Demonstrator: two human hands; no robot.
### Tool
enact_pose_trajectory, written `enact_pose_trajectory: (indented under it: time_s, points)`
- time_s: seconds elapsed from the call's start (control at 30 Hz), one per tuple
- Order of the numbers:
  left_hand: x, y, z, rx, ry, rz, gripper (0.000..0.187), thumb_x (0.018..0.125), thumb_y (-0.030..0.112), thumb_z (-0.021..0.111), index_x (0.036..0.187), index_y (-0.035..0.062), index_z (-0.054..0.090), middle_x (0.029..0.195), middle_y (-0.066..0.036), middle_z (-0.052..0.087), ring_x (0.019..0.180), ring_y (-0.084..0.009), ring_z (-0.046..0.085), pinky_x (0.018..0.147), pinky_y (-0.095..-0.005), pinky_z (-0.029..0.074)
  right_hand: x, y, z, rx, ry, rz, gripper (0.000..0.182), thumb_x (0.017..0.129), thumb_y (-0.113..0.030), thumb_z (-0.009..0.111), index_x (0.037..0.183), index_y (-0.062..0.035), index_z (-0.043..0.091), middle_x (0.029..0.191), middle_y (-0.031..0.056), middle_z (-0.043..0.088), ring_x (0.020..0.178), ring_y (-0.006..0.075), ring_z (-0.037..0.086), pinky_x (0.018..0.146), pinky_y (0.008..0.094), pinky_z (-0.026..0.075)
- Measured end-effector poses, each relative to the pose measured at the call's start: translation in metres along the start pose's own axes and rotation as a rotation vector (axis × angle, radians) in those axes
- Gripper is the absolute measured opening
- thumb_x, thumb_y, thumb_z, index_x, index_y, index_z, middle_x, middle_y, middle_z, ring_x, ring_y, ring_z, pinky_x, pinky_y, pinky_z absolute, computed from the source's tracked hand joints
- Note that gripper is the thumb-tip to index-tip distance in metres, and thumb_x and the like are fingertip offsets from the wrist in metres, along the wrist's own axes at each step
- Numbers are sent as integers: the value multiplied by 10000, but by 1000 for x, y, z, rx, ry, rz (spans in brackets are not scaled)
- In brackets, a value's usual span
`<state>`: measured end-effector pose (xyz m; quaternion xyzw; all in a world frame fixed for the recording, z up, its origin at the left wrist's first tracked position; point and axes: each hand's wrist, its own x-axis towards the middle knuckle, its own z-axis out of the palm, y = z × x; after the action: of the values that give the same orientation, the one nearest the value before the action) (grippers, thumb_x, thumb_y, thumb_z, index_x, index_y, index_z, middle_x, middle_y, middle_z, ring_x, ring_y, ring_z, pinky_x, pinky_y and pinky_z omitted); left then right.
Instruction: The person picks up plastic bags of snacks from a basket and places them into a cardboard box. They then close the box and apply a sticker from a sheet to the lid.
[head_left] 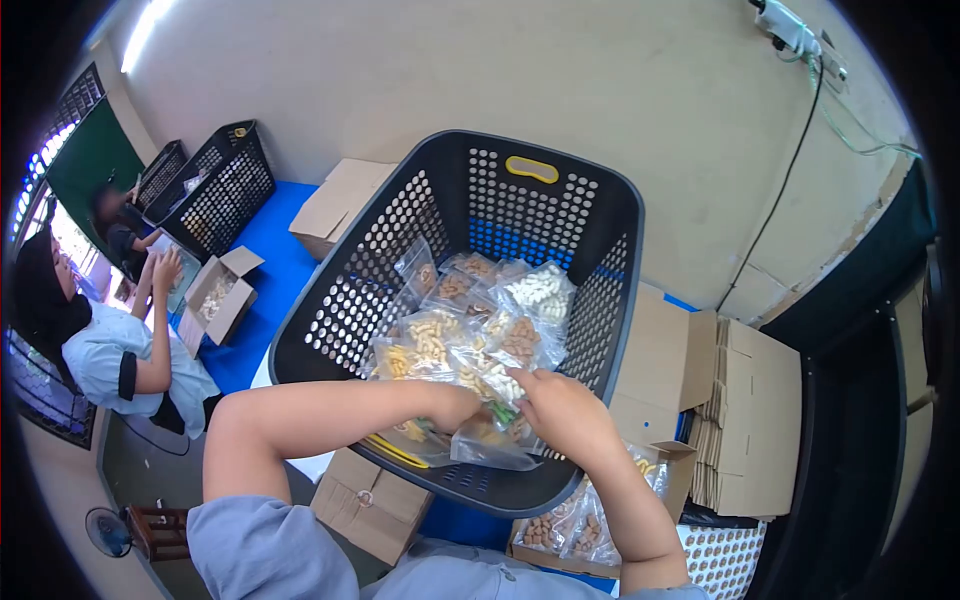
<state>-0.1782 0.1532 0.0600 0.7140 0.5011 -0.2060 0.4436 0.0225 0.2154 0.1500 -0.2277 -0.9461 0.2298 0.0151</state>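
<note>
A large black perforated basket [612, 330] holds several clear zip bags of small white, tan, brown and yellow pieces. My left hand [455, 406] reaches down into the basket, its fingers hidden among the bags. Between and below my hands lies a mostly clear plastic bag [485, 452] with little visible inside its lower end. My right hand [562, 412] is over the near right part of the basket, with thumb and fingers closed on the edge of a clear bag of white pieces [500, 378]. A bit of green shows between the two hands.
Beside the basket on the right, an open carton [682, 480] holds bags of brown pieces, near stacked flat cardboard [750, 420]. Cardboard [345, 200] lies behind on the blue table [290, 215]. A co-worker [140, 350] at left stands by a small open box [232, 315]; another person is farther back.
</note>
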Motion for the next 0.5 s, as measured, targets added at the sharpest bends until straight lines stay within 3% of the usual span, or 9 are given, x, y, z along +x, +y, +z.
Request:
enact_pose_trajectory:
  time_s: [0.03,0.07,0.1,0.13,0.2,0.27,0.33,0.37,0.5]
  points:
    - [-17,5,-8,-62,272,-33,389,806,76,590,1193,88,623,1062,-212,657,989,-367,635,861,-425,485,0,-2,-1,13,-4,-13,380,872,-134,569,1241,-48,528,986,189,635,930,366,620,814,446,498]
    - [-15,-12,-14,-44,446,-16,327,806,100,588,1128,71,639,1065,-204,656,972,-364,641,837,-438,495,0,-4,-4,49,31,10,385,872,-126,574,1245,-44,525,1023,195,624,963,365,609,833,442,494]
    - [-34,-8,-35,-52,548,-64,318,799,94,595,1112,60,639,1026,-201,665,976,-353,643,828,-433,501,0,-4,-5,78,66,36,390,871,-118,579,1249,-41,522,1060,200,612,995,364,598,852,437,490]
    - [-42,-15,-47,-152,810,-150,297,779,58,619,1075,52,647,990,-195,675,964,-361,644,816,-427,505,0,-3,-3,81,61,36,390,871,-118,579,1249,-41,522,1060,200,612,995,364,598,852,437,490]
    - [-62,-33,-68,-177,1227,-77,339,744,47,666,1082,46,642,975,-175,684,942,-308,661,822,-384,504,2,-3,-3,159,387,-99,405,886,-84,555,1280,-17,486,1137,226,559,1083,366,554,931,421,455]
    - [-90,-33,-83,-362,1401,-11,340,780,109,709,1101,32,626,959,-137,685,921,-200,657,826,-328,499,1,-4,-7,208,437,-59,434,896,-88,557,1312,-23,455,1195,223,522,1122,363,527,958,415,438]
    - [-106,-18,-91,-630,1376,1,356,831,174,718,1130,19,603,960,-89,676,914,-121,625,827,-287,494,1,-2,-10,251,486,-24,464,905,-91,559,1345,-28,425,1253,219,485,1161,360,500,984,409,421]
    - [-93,-29,-88,-796,1434,254,395,839,185,732,1164,17,581,1023,-76,660,929,-133,629,833,-287,501,1,2,-7,350,541,-11,481,919,-111,556,1369,-35,404,1265,211,482,1176,352,496,992,406,413]
    - [-115,37,-85,-894,1324,430,496,814,102,745,1259,39,534,1168,-59,610,1043,-139,592,915,-293,469,-1,7,-8,793,652,5,548,936,-164,584,1427,-70,358,1331,198,450,1246,289,461,1026,393,381]
